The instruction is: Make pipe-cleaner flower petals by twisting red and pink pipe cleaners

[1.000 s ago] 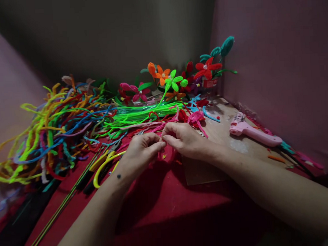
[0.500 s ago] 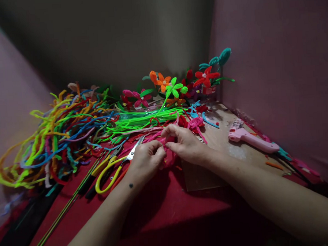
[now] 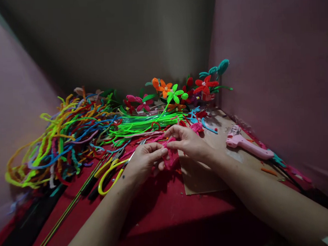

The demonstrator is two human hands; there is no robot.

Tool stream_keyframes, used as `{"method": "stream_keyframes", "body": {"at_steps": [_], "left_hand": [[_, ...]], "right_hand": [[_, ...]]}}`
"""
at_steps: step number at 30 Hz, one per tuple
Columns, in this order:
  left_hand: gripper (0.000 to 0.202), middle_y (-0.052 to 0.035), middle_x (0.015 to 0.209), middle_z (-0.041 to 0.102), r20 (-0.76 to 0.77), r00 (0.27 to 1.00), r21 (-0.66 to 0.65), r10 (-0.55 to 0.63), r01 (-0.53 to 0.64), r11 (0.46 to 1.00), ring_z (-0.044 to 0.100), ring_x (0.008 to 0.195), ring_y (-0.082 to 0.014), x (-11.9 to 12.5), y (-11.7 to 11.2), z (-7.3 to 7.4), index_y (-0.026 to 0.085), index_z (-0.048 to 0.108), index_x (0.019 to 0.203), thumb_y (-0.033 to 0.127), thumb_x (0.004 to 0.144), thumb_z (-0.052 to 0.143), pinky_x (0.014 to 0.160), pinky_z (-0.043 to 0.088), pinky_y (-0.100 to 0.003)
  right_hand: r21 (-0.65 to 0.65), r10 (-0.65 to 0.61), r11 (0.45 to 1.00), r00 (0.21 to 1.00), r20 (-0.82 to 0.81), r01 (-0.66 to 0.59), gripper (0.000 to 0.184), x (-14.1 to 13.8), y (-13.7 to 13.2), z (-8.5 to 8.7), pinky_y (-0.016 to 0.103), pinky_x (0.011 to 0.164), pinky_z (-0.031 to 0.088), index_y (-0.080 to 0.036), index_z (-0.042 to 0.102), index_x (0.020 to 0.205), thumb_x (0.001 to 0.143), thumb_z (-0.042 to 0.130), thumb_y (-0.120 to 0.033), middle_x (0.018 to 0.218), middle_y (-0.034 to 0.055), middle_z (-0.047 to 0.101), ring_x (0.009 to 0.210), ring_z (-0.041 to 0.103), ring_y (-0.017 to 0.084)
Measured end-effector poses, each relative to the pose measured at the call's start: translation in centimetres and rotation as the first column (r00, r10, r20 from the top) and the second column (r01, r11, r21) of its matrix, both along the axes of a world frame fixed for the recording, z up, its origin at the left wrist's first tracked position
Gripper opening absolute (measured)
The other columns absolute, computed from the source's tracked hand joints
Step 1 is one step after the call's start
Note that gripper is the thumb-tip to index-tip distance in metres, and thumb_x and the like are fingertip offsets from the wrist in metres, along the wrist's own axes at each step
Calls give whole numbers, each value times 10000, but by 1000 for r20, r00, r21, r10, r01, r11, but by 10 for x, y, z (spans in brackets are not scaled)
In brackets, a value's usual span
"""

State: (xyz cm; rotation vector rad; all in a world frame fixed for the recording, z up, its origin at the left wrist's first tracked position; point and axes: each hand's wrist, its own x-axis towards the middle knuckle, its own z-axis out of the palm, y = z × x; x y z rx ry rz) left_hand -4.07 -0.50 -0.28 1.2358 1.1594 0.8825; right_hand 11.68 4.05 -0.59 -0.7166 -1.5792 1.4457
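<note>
Both hands meet over the red cloth at a looped pink pipe cleaner (image 3: pixel 170 160). My left hand (image 3: pixel 148 158) pinches it between thumb and fingers from the left. From the right, my right hand (image 3: pixel 185 141) grips its upper part with thumb and forefinger, partly hiding it. Yellow-handled scissors (image 3: pixel 103 183) lie just left of my left wrist, their blades partly covered by that hand. Behind my right hand lies another bunch of pink pipe cleaner (image 3: pixel 196 128).
A tangle of coloured pipe cleaners (image 3: pixel 63 137) fills the left. Green pipe cleaners (image 3: pixel 142 124) lie at the middle back, before finished flowers (image 3: pixel 175 94). At right, a pink glue gun (image 3: pixel 249 145) rests on a brown board (image 3: pixel 205 176). Pliers (image 3: pixel 108 166) lie beside the scissors.
My left hand has turned and its fingers have opened out a little around the pink pipe cleaner, whose loops now show more below the fingers. The view has shifted slightly.
</note>
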Motion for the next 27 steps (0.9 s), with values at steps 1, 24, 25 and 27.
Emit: {"method": "stream_keyframes", "body": {"at_steps": [1,24,25,27], "left_hand": [[220,27,438,526,-7,1000,11,10,-10,1000,394,321,-52,0,0,1,135,570,685,342,745,610,316,295,-157],[167,0,524,606,79,983,142,165,-175,974,492,389,-83,-8,3,11,117,584,745,250,681,663,371,400,-191],[161,1,521,605,67,981,156,182,-190,969,493,389,-85,-8,3,12,119,579,734,247,681,660,372,402,-195],[141,1,512,604,24,976,190,218,-218,957,499,390,-88,-6,2,13,118,573,713,240,693,641,382,406,-198]], "right_hand": [[-14,-17,1000,1000,-13,16,183,1,1,1,216,498,385,-151,534,830,659,596,-129,623,-44,537,511,489,72],[-233,45,970,996,-71,-60,125,-5,-11,0,199,441,355,-134,554,624,676,636,-214,541,-26,571,432,468,60],[-234,24,971,992,-125,-53,129,-6,-11,-1,204,455,372,-136,551,635,670,646,-217,559,-20,585,447,492,67],[-219,-29,976,974,-224,-21,143,-9,-11,-3,211,478,392,-138,549,653,651,667,-218,574,-15,595,473,528,80]]}}
